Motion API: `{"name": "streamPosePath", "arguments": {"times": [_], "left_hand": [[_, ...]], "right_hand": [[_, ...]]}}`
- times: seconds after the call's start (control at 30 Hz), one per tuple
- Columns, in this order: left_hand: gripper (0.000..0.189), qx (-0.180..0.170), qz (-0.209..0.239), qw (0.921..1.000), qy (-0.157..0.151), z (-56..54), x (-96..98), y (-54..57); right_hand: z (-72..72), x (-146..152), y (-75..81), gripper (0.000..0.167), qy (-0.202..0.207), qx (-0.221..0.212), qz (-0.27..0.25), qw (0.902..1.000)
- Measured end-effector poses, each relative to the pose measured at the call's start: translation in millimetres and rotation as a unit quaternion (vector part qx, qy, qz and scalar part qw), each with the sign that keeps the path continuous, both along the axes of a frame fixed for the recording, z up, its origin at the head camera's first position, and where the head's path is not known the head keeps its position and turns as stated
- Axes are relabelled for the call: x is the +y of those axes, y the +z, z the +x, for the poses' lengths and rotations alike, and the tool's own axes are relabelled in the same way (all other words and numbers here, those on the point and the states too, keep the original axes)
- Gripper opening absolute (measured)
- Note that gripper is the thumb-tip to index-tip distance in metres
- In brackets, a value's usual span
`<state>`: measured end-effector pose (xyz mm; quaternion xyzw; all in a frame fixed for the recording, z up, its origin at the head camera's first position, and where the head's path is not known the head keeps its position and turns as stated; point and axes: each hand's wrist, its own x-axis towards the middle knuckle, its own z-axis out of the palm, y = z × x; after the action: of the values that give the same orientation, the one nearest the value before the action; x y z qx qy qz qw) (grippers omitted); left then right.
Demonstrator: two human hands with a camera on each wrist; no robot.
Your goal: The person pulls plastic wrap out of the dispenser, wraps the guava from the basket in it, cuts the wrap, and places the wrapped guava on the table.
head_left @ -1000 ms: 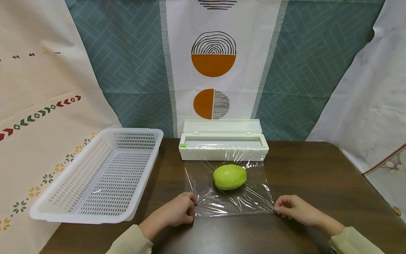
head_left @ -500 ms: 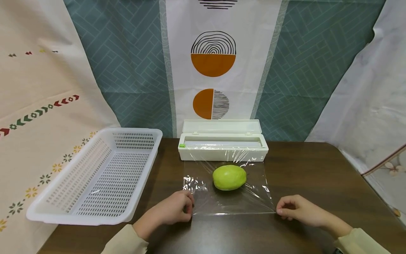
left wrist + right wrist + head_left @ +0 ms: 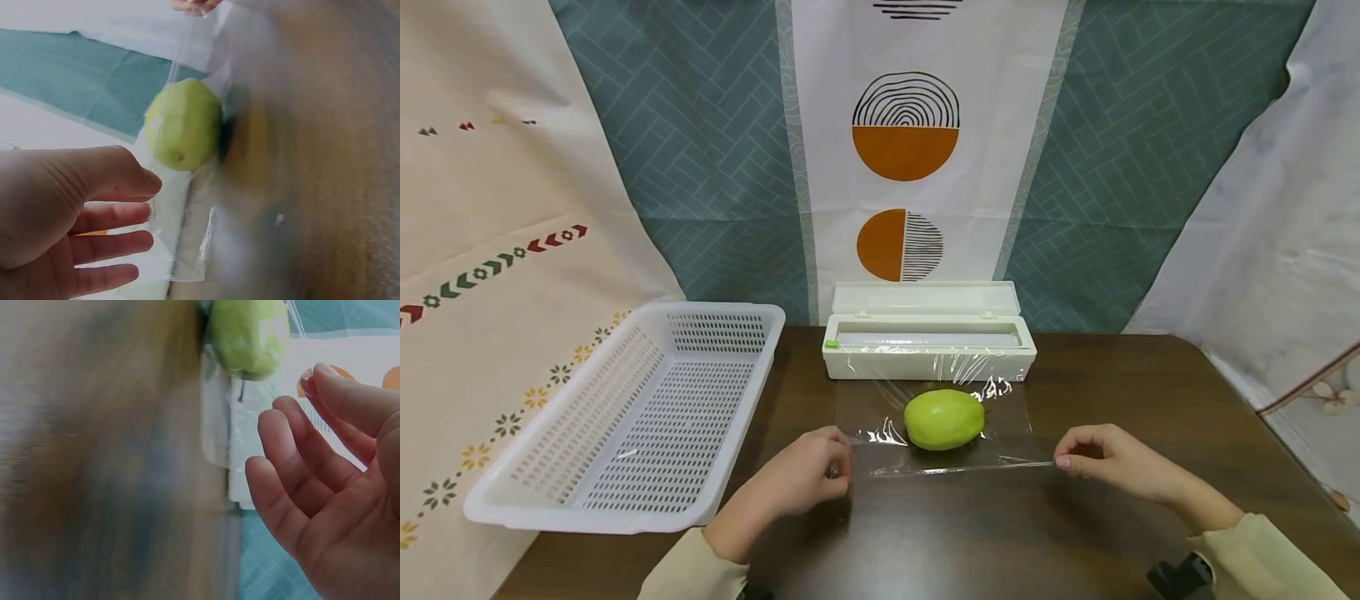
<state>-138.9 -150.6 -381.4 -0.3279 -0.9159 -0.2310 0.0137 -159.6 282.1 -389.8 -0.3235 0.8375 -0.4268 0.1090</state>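
Observation:
A yellow-green oval fruit with a short stem (image 3: pixel 943 420) lies on a clear sheet of plastic wrap (image 3: pixel 880 461). The wrap runs forward from a white wrap dispenser box (image 3: pixel 928 365), whose lid stands up at the back. My left hand (image 3: pixel 808 471) pinches the near left corner of the wrap between thumb and forefinger. At the near right corner, my right hand (image 3: pixel 1123 465) pinches the film with thumb and forefinger, the other fingers loosely bent. The near edge is stretched between both hands, raised off the table, in front of the fruit.
To the left stands a white perforated plastic basket (image 3: pixel 658 521) with a small white scrap inside. The dark wooden table (image 3: pixel 970 542) reaches to a patterned cloth backdrop (image 3: pixel 715 167) behind. A green slider sits at the box's left end.
Both hands have lifted the near edge of the wrap and moved it away from me, toward the fruit. The fruit, box and basket have stayed put.

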Motion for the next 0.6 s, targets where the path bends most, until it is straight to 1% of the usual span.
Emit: {"name": "streamPosePath", "arguments": {"times": [0.13,0.23,0.3,0.43,0.6], "left_hand": [[0.018,0.031,0.017,0.9987,0.036,-2.1,-0.4,1.1],[0.017,0.062,0.028,0.9953,0.069,-3.3,0.5,0.4],[0.016,0.08,0.037,0.9921,0.09,-4.4,1.5,0.0],[0.015,0.103,0.053,0.9848,0.13,-7.5,4.5,-1.3],[0.013,0.127,0.057,0.9743,0.177,-13.5,9.7,-3.1]], "right_hand": [[-7.7,-3,6.9,0.004,-0.023,0.016,0.009,0.9996],[-12.6,-6,8.7,0.003,-0.045,0.029,0.012,0.9985],[-15.8,-7,9.6,0.004,-0.059,0.033,0.011,0.9977],[-22.5,-9,10.0,0.006,-0.09,0.038,0.01,0.9952],[-30.5,-12,9.5,0.016,-0.125,0.035,0.019,0.9913]]}}
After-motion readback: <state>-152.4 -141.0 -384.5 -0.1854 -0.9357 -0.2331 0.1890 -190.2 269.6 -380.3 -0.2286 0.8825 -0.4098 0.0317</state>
